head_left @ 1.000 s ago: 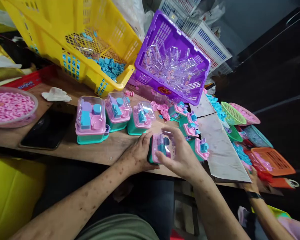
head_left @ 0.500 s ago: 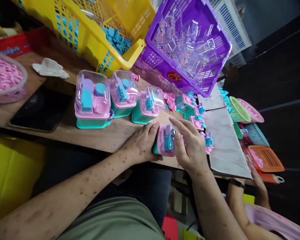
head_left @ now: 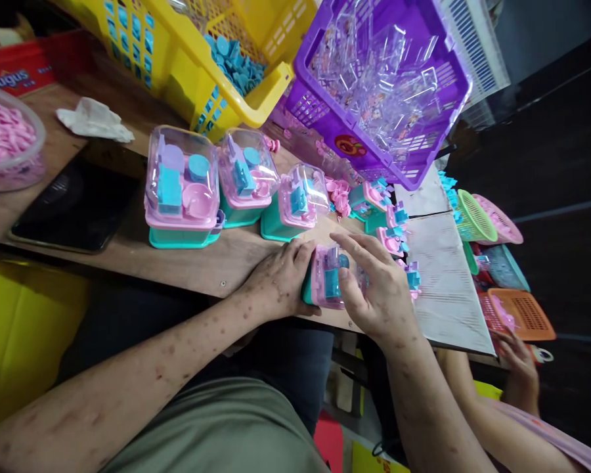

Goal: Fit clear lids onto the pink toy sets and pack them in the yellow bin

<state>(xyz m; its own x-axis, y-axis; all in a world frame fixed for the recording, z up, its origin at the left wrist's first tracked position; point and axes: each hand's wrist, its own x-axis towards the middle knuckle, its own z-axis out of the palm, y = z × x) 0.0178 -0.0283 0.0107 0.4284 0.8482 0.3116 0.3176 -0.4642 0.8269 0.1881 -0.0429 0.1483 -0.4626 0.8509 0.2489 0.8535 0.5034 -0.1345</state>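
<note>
The left hand (head_left: 283, 279) grasps 1 toy box (head_left: 318, 282); the right hand (head_left: 380, 292) covers its clear lid (head_left: 345, 261), grip unclear.

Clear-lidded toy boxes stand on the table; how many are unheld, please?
3 in a row: left box beside the phone, middle box and right box. The right hand may hide more.

Cool, moderate light, apparently from above; white glare streaks the clear domed plastic lids (head_left: 184, 151). Deep shadow lies beneath the brown wooden tabletop (head_left: 197, 268) and across the right background. The small pink-and-teal plastic box (head_left: 328, 279) appears fairly sharp; wide-angle distortion stretches the edges.
</note>
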